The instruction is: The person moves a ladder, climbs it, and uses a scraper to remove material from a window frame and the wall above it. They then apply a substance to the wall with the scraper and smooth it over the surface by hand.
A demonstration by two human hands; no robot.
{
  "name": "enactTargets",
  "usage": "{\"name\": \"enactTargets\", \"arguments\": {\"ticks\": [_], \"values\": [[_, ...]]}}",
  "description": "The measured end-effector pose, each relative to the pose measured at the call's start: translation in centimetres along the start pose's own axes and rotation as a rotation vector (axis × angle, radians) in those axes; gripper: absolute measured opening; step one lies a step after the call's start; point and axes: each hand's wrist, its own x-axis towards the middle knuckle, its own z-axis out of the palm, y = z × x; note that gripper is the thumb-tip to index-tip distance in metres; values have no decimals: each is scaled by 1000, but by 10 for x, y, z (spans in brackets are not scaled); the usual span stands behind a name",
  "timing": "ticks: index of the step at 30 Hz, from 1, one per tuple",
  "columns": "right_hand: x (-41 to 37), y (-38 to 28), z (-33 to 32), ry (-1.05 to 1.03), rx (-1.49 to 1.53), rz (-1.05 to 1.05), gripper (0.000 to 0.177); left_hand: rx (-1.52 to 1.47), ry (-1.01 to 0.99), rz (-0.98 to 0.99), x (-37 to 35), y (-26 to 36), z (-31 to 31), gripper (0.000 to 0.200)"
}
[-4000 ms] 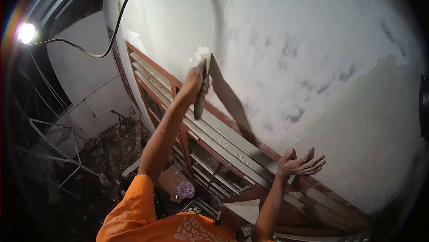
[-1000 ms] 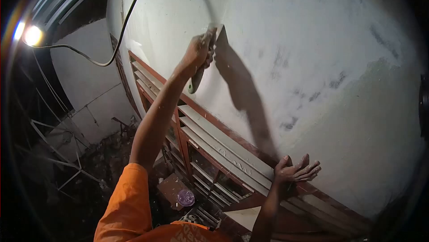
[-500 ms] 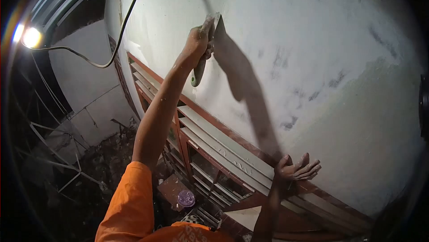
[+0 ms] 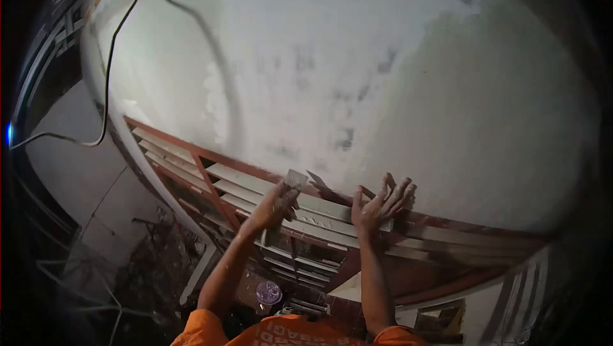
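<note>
My left hand (image 4: 276, 205) is closed round the handle of a putty knife (image 4: 296, 178), just in front of the wooden louvre frame. Its pale blade points up toward the lower edge of the wall (image 4: 287, 90). A dark shadow of the blade falls on the wall beside it. Farther right, my right hand (image 4: 383, 204) has its fingers spread upward, overlapping the wall's lower edge and the top of the frame. Whitish residue marks its fingers. White filler with several dark grey patches covers the middle of the wall.
A black cable (image 4: 108, 84) hangs at the left and casts a curved shadow. Red-brown louvres (image 4: 255, 186) run along below the wall. Lower down stands a purple-topped container (image 4: 269, 293). Rubble (image 4: 166, 250) lies at lower left.
My left hand has come down from high on the wall to the louvre frame, still holding the putty knife. The view has swung right, and both hands are now closer together.
</note>
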Motion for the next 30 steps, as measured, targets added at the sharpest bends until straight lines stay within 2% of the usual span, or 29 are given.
{"name": "enactTargets", "arguments": {"ticks": [1, 3, 5, 7, 8, 9, 11, 12, 13, 14, 15, 16, 17, 18, 19, 20, 21, 22, 24, 27, 30], "values": [[3, -9, -17, -149, 101, 61, 65, 5, -9, -26, -6, 3, 15, 28], [-7, -20, -50, -313, 284, 145, 70, -213, -42, 95, -9, 4, 40, 28], [-38, -18, -53, -489, 737, 136, 73, -321, -7, 126, -5, 0, 64, 28], [-58, -28, -64, -646, 998, 385, 75, -374, -55, 37, -4, 5, 85, 28], [-70, -26, -63, -757, 944, 443, 78, -322, 1, 104, -2, 3, 98, 27], [-79, -28, -60, -639, 906, 398, 78, -270, 58, 169, -1, -1, 106, 27], [-77, -27, -63, -687, 803, 548, 78, -173, 5, 190, 5, -10, 108, 26], [-77, -24, -63, -596, 751, 465, 70, 93, 22, 308, 11, -11, 106, 27], [-71, -23, -64, -592, 745, 481, 70, 357, 39, 429, 17, -9, 102, 27], [-59, -23, -66, -480, 684, 348, 66, 548, 135, 527, 20, 4, 96, 27], [-52, -21, -67, -371, 619, 214, 61, 589, 235, 722, 37, 4, 85, 28], [-52, -19, -65, -362, 611, 198, 53, 623, 337, 917, 53, 3, 72, 29], [-55, -18, -63, -363, 604, 207, 53, 815, 490, 979, 59, 11, 62, 38], [-59, -18, -60, -352, 584, 221, 52, 925, 526, 1024, 66, 24, 52, 43], [-62, -20, -58, -343, 565, 236, 51, 1003, 527, 980, 80, 19, 39, 50], [-59, -26, -63, -428, 505, 310, 52, 1071, 576, 1006, 95, 13, 32, 52], [-62, -29, -58, -428, 500, 318, 52, 1138, 627, 1034, 106, 6, 27, 54], [-65, -32, -52, -388, 510, 325, 52, 1134, 616, 1035, 111, 0, 25, 54], [-66, -38, -43, -337, 527, 335, 53, 1161, 720, 1164, 120, -8, 23, 56], [-58, -48, -37, -292, 574, 373, 53, 1166, 750, 1181, 123, -11, 22, 58], [-52, -59, -42, -363, 615, 466, 52, 1146, 759, 1171, 125, -15, 21, 57]]}}
